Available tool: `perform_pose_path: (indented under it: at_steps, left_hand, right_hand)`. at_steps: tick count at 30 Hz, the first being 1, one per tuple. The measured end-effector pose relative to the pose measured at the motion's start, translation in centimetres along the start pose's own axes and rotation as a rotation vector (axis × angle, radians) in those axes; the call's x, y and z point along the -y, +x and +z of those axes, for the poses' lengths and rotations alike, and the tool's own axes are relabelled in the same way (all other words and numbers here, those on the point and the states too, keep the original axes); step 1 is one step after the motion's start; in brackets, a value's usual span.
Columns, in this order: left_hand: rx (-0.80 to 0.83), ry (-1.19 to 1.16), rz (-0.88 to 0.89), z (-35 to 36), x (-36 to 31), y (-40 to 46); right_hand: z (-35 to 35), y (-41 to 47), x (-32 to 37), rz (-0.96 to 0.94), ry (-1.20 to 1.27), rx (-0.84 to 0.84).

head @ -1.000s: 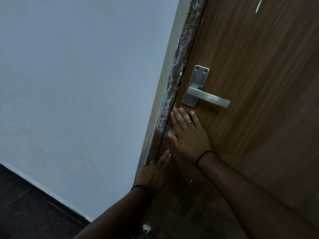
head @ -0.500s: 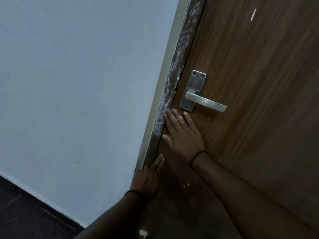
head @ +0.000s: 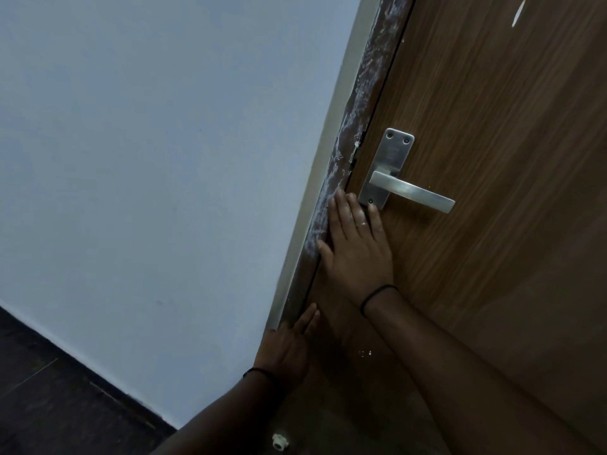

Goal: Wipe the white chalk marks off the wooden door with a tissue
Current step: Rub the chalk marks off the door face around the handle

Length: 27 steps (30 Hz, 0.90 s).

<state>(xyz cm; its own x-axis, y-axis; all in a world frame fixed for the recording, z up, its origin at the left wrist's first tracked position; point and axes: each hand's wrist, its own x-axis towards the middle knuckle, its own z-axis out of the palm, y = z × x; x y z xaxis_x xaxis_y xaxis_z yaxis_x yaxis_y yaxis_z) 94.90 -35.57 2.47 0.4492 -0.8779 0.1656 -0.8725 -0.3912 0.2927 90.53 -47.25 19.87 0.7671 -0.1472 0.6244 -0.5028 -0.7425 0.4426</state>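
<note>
The brown wooden door [head: 492, 110] fills the right side. White chalk smears [head: 348, 152] run down the strip along its left edge. One white streak [head: 518, 8] sits near the top, and small specks [head: 364, 353] lie lower down. My right hand [head: 356, 251] presses flat on the door just under the handle plate, its fingertips touching the smeared edge. The tissue is hidden under this palm. My left hand [head: 289, 349] rests flat lower on the door edge, holding nothing.
A metal lever handle [head: 410, 190] sticks out to the right, just above my right fingers. A pale wall [head: 164, 159] fills the left side, with dark floor [head: 49, 405] below it. A small white knob [head: 280, 441] sits at the door's bottom.
My right hand has slid up along the door edge, closer to the handle plate. A white scrap seen by its thumb a second ago is now covered. My left hand stays put.
</note>
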Motion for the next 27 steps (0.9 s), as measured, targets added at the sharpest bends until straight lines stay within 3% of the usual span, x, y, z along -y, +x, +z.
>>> perform_pose_path:
  at_steps: [8,15,19,22,27]
  left_hand:
    - [-0.022,-0.002,0.019,0.0,-0.2,0.4]
    - [-0.036,0.013,-0.013,-0.1,-0.5,0.7]
    - [-0.054,0.035,0.006,-0.3,-0.8,0.5]
    - [-0.026,0.005,0.002,-0.5,-0.5,0.5]
    - [-0.030,-0.015,-0.018,0.0,-0.8,0.4]
  right_hand:
    - [2.6,-7.4,-2.7,-0.209,-0.014,0.163]
    - [1.5,-4.2,-1.4,-0.068,0.041,0.095]
    - [3.1,-6.3,0.0,-0.247,-0.002,0.234]
    - [3.1,-8.2,-2.8,-0.303,0.007,0.232]
    - [2.4,-6.3,-3.3,-0.148,0.016,0.136]
